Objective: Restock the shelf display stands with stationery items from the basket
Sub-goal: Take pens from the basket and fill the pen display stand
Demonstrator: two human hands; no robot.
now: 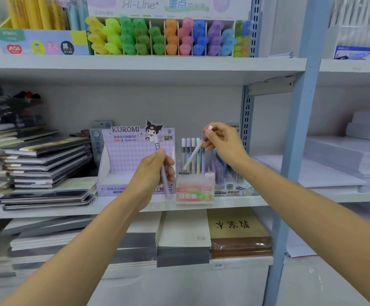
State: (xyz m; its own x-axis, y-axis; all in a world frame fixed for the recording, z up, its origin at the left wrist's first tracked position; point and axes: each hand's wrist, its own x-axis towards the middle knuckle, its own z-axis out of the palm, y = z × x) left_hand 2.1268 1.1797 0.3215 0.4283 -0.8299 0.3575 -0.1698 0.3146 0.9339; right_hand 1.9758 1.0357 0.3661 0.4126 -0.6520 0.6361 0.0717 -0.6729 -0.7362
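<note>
Along the grey shop shelf (117,205), the left hand (155,171) grips a purple pen (157,146) before the purple display box (122,155), while the right hand (221,142) pinches a pastel pen (192,156) slanted over the pen stand (195,191), seemingly needing lowering into a free slot.
</note>
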